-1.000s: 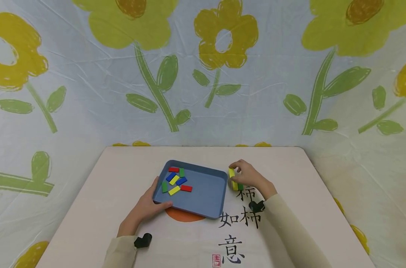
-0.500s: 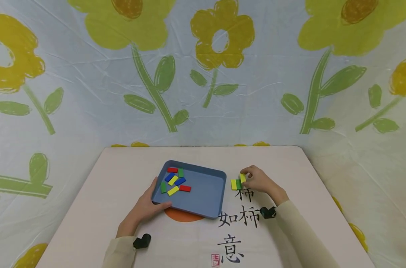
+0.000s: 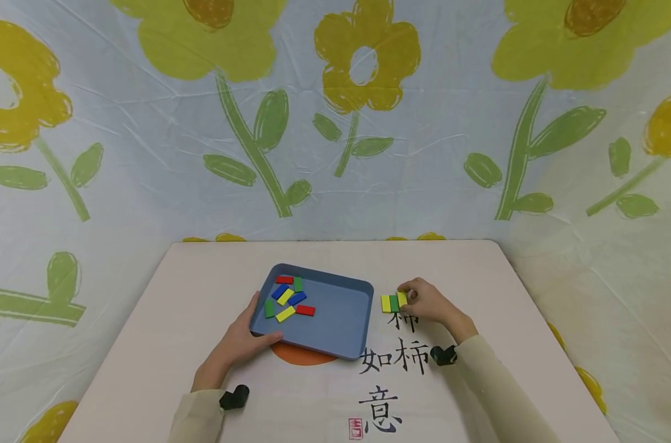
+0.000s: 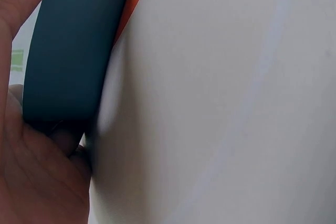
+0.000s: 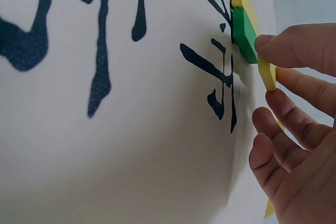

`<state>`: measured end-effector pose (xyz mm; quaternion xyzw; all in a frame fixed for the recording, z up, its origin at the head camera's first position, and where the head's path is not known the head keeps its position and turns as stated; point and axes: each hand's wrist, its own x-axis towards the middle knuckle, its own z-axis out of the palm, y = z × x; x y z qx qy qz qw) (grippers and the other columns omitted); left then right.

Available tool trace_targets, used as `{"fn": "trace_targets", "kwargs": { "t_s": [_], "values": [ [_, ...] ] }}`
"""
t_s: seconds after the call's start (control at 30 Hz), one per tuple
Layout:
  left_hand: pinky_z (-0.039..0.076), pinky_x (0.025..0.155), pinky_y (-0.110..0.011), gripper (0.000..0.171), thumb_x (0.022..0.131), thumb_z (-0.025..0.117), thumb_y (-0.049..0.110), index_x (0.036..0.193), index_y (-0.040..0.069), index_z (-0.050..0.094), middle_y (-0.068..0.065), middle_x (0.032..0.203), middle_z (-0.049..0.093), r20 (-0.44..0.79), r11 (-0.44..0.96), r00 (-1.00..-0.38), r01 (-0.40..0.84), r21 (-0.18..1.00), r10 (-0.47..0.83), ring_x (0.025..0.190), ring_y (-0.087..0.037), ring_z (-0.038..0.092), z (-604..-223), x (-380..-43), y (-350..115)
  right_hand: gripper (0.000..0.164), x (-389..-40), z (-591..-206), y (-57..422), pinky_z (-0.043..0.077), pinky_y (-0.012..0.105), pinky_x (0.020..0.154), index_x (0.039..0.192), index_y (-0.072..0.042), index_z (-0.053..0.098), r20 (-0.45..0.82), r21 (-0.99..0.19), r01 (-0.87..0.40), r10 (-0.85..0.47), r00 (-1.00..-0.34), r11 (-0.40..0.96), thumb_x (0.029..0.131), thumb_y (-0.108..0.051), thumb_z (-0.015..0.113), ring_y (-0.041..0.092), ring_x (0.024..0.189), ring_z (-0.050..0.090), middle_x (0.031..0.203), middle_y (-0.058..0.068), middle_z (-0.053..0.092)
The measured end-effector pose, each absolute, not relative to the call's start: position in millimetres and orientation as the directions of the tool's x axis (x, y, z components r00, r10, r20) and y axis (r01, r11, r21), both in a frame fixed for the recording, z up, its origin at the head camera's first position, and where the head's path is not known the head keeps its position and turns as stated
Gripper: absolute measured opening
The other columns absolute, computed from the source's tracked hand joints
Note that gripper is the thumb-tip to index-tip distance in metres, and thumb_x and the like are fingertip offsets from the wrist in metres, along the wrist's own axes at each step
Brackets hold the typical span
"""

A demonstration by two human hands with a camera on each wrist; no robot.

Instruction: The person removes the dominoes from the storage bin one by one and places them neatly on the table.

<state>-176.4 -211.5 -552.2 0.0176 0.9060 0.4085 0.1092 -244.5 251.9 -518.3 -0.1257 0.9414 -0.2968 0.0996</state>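
Observation:
My left hand (image 3: 237, 341) grips the near-left corner of a blue tray (image 3: 330, 329), thumb along its near rim. In the left wrist view, fingers reach under the dark tray wall (image 4: 73, 51). Loose red, green, blue and yellow blocks lie in the tray's left part, among them a red block (image 3: 305, 311). Right of the tray, a yellow block (image 3: 386, 304) and a green block (image 3: 394, 303) sit side by side on the table. My right hand (image 3: 431, 301) pinches another yellow block (image 5: 266, 72) between thumb and fingers, at the green block's right side.
A pale table (image 3: 291, 406) carries large black brush characters (image 3: 381, 411), a red seal mark (image 3: 356, 428) and an orange shape (image 3: 302, 355) partly under the tray. A cloth with printed flowers (image 3: 369, 203) hangs behind and at both sides.
My right hand has moved right from the left yellow block to the green block's right side, and the yellow block in its fingers has come down there. The left hand keeps its hold on the tray.

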Motion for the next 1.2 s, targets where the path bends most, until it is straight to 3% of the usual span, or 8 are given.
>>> {"fn": "trace_targets", "kwargs": {
  "t_s": [0.4, 1.2],
  "values": [
    [0.026, 0.120, -0.068, 0.122, 0.083, 0.079, 0.059, 0.168, 0.020, 0.000, -0.018, 0.172, 0.016, -0.186, 0.665, -0.975, -0.057, 0.744, 0.124, 0.156, -0.046, 0.021, -552, -176, -211, 0.044, -241, -524, 251, 0.055, 0.041, 0.081, 0.125, -0.001, 0.068, -0.118, -0.593, -0.174, -0.298, -0.947, 0.786, 0.084, -0.012, 0.079, 0.026, 0.097, 0.056, 0.116, 0.015, 0.061],
    [0.026, 0.120, -0.068, 0.122, 0.083, 0.078, 0.060, 0.167, 0.020, -0.001, -0.018, 0.172, 0.016, -0.188, 0.665, -0.975, -0.063, 0.744, 0.117, 0.156, -0.045, 0.021, -553, -177, -211, 0.044, -241, -527, 250, 0.057, 0.046, 0.089, 0.128, -0.002, 0.067, -0.142, -0.576, -0.153, -0.283, -0.949, 0.803, 0.085, -0.009, 0.077, 0.028, 0.104, 0.059, 0.123, 0.017, 0.060]
  ]
}}
